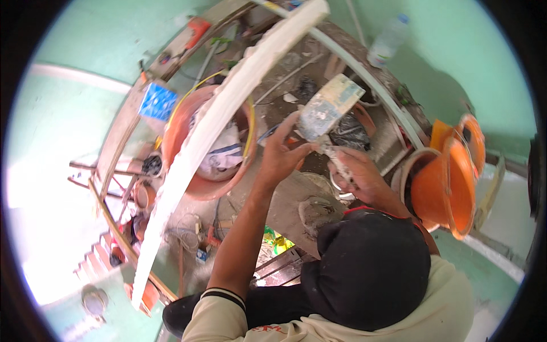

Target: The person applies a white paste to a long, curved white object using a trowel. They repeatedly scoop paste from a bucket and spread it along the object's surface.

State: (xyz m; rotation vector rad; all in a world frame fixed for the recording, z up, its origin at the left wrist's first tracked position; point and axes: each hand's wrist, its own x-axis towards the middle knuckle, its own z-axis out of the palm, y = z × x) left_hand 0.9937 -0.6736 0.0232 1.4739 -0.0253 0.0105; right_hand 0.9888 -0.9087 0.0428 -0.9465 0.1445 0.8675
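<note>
Neither my left hand nor my right hand shows in the head view. Below me is another person in a black cap (376, 268) and a cream shirt (450, 302), seen from above. Both bare arms in the picture belong to that person. Their right hand (362, 174) grips the crusted handle of a plaster-smeared trowel (333, 105) with a rectangular blade. Fingers of their left hand (279, 151) reach toward the blade's base. A long white strip (228, 94) with a ragged edge, like plaster moulding, crosses the view diagonally; what supports it is hidden.
A large orange tub (176, 142) holding sacks stands left of the person. Orange buckets (447, 185) stand tilted at the right. A clear bottle (389, 45) and a blue box (158, 101) sit on planks. Cables (188, 228) and rubble litter the floor.
</note>
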